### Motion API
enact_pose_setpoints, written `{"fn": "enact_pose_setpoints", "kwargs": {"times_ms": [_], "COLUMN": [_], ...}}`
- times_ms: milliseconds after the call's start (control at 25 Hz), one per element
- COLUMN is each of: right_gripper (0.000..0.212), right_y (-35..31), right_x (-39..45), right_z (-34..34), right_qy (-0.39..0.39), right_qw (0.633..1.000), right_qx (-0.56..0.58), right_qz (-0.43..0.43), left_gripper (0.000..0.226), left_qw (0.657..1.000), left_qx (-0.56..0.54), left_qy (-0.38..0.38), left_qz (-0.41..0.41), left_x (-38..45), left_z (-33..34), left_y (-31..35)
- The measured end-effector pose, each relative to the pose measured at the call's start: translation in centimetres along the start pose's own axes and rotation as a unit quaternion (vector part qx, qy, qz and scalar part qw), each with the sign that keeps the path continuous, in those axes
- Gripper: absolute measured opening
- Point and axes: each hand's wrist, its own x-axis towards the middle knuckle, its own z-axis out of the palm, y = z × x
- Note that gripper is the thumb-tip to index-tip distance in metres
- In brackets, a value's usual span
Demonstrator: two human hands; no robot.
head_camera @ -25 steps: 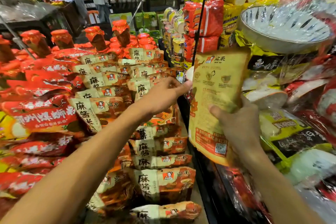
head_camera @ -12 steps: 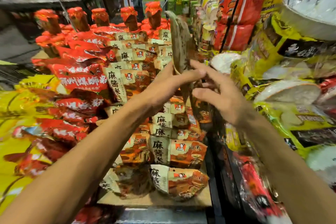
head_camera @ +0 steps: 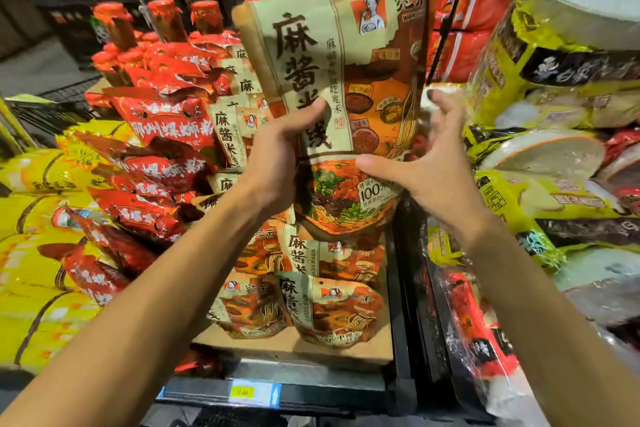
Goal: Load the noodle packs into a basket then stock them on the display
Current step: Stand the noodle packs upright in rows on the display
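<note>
Left hand (head_camera: 273, 163) grips the noodle pack (head_camera: 346, 87) upright, thumb across its front. Right hand (head_camera: 433, 166) fingers spread, thumb touching the pack's lower front, nothing grasped.

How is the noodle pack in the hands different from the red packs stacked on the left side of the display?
The held noodle pack is beige and orange with dark characters; the red packs are bright red with pale characters. The held noodle pack stands upright, gripped by the left hand, with the right hand open beside it; the red packs lie tilted in a pile, untouched. The held pack looks larger, though it is nearer the camera. Both are flexible printed pouches.
</note>
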Motion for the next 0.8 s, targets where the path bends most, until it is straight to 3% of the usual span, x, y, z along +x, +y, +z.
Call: {"fn": "enact_pose_setpoints", "kwargs": {"times_ms": [80, 160, 240, 360, 440, 520, 640, 680, 720, 800], "right_gripper": [0.085, 0.074, 0.068, 0.051, 0.039, 0.034, 0.028, 0.026, 0.027, 0.034], "right_y": [0.0, 0.4, 1.2, 2.2, 2.3, 2.4, 3.1, 3.4, 4.0, 5.3], "right_x": [-0.9, -1.9, -3.1, -5.4, -6.7, -7.9, -9.5, -10.2, -11.0, -12.5], "right_z": [-0.4, -0.4, -0.3, -0.6, -1.6, -2.8, -3.6, -3.5, -3.4, -3.0], "right_qy": [-0.081, -0.096, -0.077, -0.043, 0.024, 0.123, 0.209, 0.223, 0.235, 0.253], "right_qw": [0.993, 0.987, 0.984, 0.982, 0.983, 0.981, 0.967, 0.965, 0.964, 0.962], "right_qx": [0.080, 0.126, 0.160, 0.182, 0.183, 0.151, 0.143, 0.137, 0.124, 0.097], "right_qz": [0.021, 0.021, 0.027, 0.017, 0.012, 0.015, -0.001, 0.001, 0.009, 0.029], "left_gripper": [0.031, 0.034, 0.034, 0.011, 0.017, 0.034, 0.075, 0.083, 0.082, 0.056], "left_qw": [1.000, 0.999, 0.998, 0.982, 0.962, 0.893, 0.657, 0.600, 0.570, 0.563], "left_qx": [-0.004, 0.015, 0.057, 0.164, 0.254, 0.433, 0.723, 0.762, 0.777, 0.773], "left_qy": [-0.025, -0.038, -0.032, -0.044, -0.076, -0.116, -0.212, -0.241, -0.266, -0.291], "left_qz": [-0.006, -0.004, 0.023, 0.076, 0.067, 0.046, -0.003, -0.021, -0.022, 0.037], "left_x": [-1.1, -2.5, -3.2, -4.1, -4.7, -5.5, -6.7, -7.1, -7.3, -7.2], "left_z": [-0.2, 0.0, 0.0, -1.0, -3.0, -5.0, -6.3, -6.4, -6.7, -7.3], "left_y": [-0.2, -0.7, -1.3, -1.6, -1.8, -2.7, -5.9, -7.1, -8.2, -9.8]}}
